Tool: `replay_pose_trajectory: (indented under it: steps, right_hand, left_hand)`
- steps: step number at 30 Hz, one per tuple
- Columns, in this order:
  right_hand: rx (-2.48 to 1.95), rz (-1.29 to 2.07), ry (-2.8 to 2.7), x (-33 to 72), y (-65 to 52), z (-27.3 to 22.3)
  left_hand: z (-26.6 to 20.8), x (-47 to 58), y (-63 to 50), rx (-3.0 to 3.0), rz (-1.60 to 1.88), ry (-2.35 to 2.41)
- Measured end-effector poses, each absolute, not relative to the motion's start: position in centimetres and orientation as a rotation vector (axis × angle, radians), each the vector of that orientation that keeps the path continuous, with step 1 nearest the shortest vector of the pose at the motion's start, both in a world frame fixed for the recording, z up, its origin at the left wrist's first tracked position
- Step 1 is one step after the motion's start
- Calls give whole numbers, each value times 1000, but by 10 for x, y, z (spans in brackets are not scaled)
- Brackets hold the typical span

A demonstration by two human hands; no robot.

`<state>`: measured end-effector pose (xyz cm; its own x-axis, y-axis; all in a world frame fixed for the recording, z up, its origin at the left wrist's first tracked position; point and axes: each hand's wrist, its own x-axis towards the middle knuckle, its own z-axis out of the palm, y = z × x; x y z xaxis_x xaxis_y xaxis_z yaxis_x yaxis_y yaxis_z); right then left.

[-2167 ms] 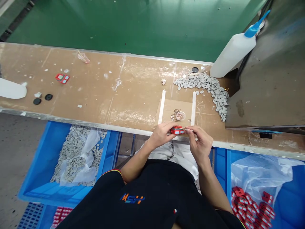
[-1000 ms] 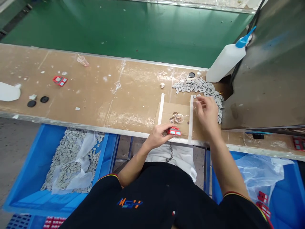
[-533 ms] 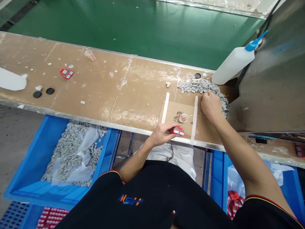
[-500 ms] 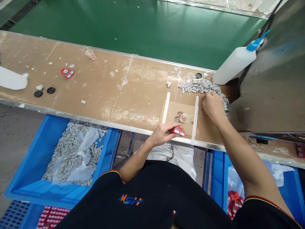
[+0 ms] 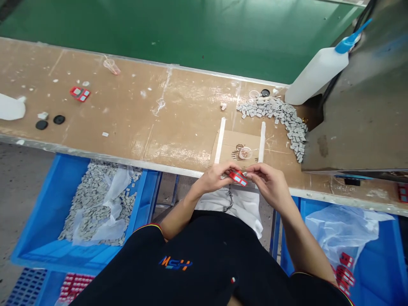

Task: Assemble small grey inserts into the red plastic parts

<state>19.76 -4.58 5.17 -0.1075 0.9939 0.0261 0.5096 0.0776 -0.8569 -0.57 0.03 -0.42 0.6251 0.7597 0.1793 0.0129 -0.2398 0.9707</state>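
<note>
Near the bench's front edge, my left hand (image 5: 216, 177) is closed around a small red toy car part (image 5: 238, 177) with pale blue-white windows. My right hand (image 5: 269, 180) is at its right side, thumb and forefinger pinching a small grey piece (image 5: 245, 174) against or very near the red part. Just beyond my hands, a small clear cup (image 5: 245, 153) with a thin stick in it stands on a cardboard sheet between two white tape strips. Farther right lies a spread heap of small grey pieces (image 5: 280, 112).
A white squeeze bottle (image 5: 315, 76) with a blue nozzle leans by the metal housing at right. Another red part (image 5: 80, 94) and black caps (image 5: 59, 119) lie at left. Below the bench are a blue bin (image 5: 35, 229) of grey pieces and a right bin (image 5: 379, 267) with red parts.
My right hand has come from the grey heap toward me to the red part, now with a small grey piece between its fingers. My left hand still holds the red part, turned slightly.
</note>
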Motion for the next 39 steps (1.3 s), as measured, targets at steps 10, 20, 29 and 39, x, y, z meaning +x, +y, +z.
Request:
replay_pose_trajectory:
  steps: [10,20,29,39]
  right_hand:
    - [-1494,703,-1988,193,-46,52]
    - [-1468,874,-1758,186,-67,45]
    - [-1407,1048,-1229,174,-73,18]
    - [-1490,754,-1542,176,-66,30]
  left_hand:
    - [-4,-6,1,1870,719,691]
    - [-8,-4,-3,2003,728,727]
    - [-4,-6,0,1744,896,570]
    - [3,-1,1,1581,932,631]
